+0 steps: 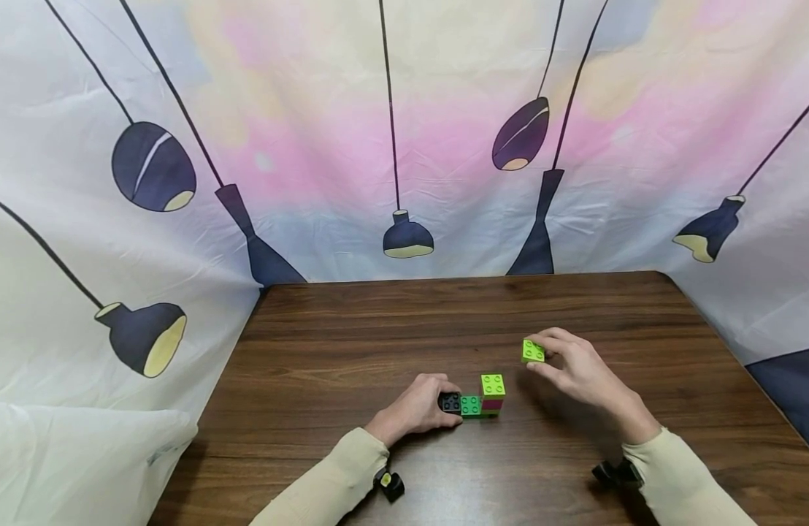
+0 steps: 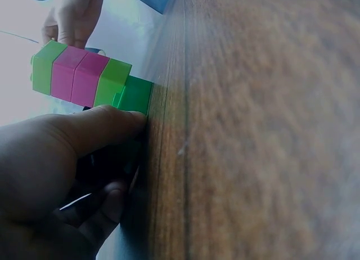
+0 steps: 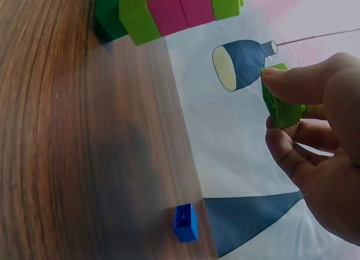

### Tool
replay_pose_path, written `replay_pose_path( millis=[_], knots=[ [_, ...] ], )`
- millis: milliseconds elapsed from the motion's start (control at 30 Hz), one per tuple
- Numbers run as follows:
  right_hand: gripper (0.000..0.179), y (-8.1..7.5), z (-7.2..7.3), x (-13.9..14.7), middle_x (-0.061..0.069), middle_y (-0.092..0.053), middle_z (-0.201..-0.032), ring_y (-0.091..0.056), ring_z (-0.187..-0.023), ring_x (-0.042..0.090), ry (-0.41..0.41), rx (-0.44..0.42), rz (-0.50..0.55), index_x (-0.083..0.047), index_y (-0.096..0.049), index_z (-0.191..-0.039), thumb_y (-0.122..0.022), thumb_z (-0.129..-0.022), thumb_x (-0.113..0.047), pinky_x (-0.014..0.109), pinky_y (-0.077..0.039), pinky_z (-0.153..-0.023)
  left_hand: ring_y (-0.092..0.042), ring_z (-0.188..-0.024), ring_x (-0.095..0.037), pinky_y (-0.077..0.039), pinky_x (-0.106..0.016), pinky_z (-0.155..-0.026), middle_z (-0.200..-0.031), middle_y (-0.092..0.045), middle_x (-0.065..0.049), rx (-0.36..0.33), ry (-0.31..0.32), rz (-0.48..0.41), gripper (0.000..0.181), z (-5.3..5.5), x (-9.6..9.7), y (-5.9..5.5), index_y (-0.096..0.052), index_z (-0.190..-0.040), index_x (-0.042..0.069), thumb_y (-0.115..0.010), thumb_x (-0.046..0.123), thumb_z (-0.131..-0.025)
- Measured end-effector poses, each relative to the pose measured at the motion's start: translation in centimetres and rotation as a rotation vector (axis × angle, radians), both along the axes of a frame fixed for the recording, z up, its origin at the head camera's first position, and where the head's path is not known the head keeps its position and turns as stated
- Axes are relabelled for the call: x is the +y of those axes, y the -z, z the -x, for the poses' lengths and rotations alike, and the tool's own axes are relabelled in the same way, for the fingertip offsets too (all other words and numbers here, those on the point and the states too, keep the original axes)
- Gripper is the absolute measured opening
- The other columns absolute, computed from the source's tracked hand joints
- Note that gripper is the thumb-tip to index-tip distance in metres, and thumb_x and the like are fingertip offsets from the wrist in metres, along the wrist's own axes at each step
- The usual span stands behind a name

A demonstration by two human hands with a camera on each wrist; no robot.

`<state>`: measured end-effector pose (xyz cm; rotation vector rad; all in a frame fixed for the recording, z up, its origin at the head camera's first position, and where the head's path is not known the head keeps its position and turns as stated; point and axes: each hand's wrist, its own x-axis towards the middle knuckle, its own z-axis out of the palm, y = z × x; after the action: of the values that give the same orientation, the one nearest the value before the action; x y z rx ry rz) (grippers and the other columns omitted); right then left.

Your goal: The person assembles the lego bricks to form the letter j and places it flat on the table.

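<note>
My left hand (image 1: pixel 419 405) grips the black brick (image 1: pixel 450 402) at the left end of a small brick build on the table. A green brick (image 1: pixel 470 405) shows in the build's middle. At its right end rises a tower, lime at top (image 1: pixel 493 383) and bottom, with two magenta layers (image 2: pixel 90 79) between, as the left wrist view shows. My right hand (image 1: pixel 585 372) pinches a loose lime brick (image 1: pixel 533 351) between thumb and fingers. That brick is held above the table, behind and to the right of the tower. Fingers partly cover the black brick.
A small blue brick (image 3: pixel 185 223) sits on the table in the right wrist view. The wooden table (image 1: pixel 352 329) ends at the back against a hanging cloth (image 1: pixel 326 146) printed with lamps. White fabric (image 1: pixel 82 460) lies over the left side.
</note>
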<state>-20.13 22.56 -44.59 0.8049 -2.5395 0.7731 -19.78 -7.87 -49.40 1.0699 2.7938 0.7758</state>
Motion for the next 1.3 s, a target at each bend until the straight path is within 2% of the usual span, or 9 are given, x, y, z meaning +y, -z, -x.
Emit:
replay_pose_path(
  millis=[200,467,700,1300],
  knots=[
    [0.04,-0.5,0.0,-0.7,0.001,-0.064,-0.108,-0.061,-0.085,0.012,-0.028,0.001,-0.016,-0.008,-0.067,-0.118,-0.079,-0.082,-0.018,0.03,-0.048,-0.067,-0.051,-0.073,0.002,-0.042,-0.007,-0.064,-0.085,-0.062,0.008,0.004,0.003,-0.003,0.031,0.1,-0.1,0.1,-0.075,-0.101,0.015,-0.084,0.026,-0.074],
    [0.04,-0.8,-0.1,-1.3,0.0,-0.064,-0.108,-0.06,-0.083,0.014,-0.055,0.028,0.003,-0.008,-0.068,-0.116,-0.08,-0.08,-0.017,0.033,-0.052,-0.067,-0.051,-0.074,0.002,-0.042,-0.007,-0.065,-0.086,-0.062,0.008,0.003,0.002,0.001,0.032,0.1,-0.1,0.1,-0.075,-0.101,0.014,-0.085,0.026,-0.074],
    [0.04,-1.0,-0.1,-1.8,0.0,-0.064,-0.108,-0.059,-0.083,0.006,-0.094,0.046,0.039,-0.008,-0.068,-0.115,-0.081,-0.078,-0.015,0.032,-0.054,-0.068,-0.051,-0.073,0.002,-0.042,-0.007,-0.064,-0.085,-0.062,0.008,-0.002,-0.002,0.0,0.032,0.0,-0.1,0.0,-0.075,-0.102,0.014,-0.084,0.026,-0.074],
    [0.037,-1.3,-0.8,-3.3,-0.006,-0.065,-0.108,-0.057,-0.085,0.001,-0.215,0.004,0.102,-0.013,-0.068,-0.115,-0.08,-0.079,-0.015,0.031,-0.053,-0.069,-0.051,-0.073,0.002,-0.042,-0.008,-0.065,-0.085,-0.062,0.008,0.0,0.001,0.003,0.032,0.0,0.0,0.1,-0.074,-0.102,0.015,-0.085,0.026,-0.074]
  ],
)
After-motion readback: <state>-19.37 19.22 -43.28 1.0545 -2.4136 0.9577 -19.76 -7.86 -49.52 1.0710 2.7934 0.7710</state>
